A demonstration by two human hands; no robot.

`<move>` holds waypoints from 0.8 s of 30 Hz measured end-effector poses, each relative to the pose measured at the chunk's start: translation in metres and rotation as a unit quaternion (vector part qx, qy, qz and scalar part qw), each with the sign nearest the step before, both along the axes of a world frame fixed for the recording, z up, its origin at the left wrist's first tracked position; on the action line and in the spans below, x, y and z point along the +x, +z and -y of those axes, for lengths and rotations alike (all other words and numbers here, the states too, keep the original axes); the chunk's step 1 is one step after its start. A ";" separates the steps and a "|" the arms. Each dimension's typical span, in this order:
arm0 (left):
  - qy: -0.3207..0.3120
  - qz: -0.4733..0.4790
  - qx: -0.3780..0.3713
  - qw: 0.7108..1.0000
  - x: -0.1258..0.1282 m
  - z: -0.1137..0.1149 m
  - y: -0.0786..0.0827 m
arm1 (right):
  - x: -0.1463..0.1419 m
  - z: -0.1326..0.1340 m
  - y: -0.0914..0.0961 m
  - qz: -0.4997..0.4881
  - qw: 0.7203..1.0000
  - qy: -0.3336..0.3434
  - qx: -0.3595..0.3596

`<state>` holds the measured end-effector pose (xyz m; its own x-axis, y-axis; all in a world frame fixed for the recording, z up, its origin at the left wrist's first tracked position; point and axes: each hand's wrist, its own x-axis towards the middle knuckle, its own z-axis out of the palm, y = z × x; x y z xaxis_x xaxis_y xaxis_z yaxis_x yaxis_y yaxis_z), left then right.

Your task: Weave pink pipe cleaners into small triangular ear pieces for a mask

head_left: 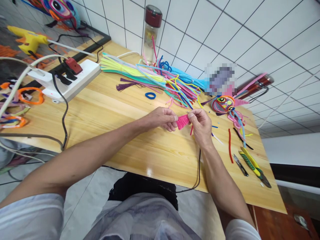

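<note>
Where the pink pipe-cleaner bundle sits: just above the desk, mid-scene, between both hands.
Left hand: fingertips pinched on the bundle's left end.
Right hand: closed on its right end.
Handling: likely light, soft and bendable; grip the ends, not the fuzz.

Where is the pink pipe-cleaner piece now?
Head view, centre: the pink pipe-cleaner piece is pinched between the left hand and right hand above the wooden table, in front of the pipe-cleaner pile.
</note>
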<state>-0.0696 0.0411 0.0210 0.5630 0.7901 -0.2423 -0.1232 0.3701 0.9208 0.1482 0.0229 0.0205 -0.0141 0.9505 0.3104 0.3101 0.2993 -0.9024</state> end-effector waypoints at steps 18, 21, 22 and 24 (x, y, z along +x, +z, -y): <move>0.095 0.011 0.059 0.994 0.006 0.001 -0.006 | 0.002 0.000 -0.011 0.076 0.996 -0.051 0.021; 0.094 0.012 0.077 0.993 0.007 0.003 -0.004 | 0.000 0.001 -0.008 0.055 0.997 -0.051 0.029; 0.095 0.011 0.080 0.992 0.007 0.003 -0.004 | -0.001 0.001 -0.007 0.050 0.997 -0.051 0.033; 0.096 0.008 0.080 0.992 0.008 0.003 -0.004 | -0.002 0.002 -0.005 0.046 0.997 -0.056 0.041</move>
<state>-0.0616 0.0379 0.0168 0.4018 0.9105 -0.0983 -0.1916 0.1886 0.9632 0.1458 0.0209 0.0154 0.0591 0.9195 0.3887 0.4254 0.3290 -0.8431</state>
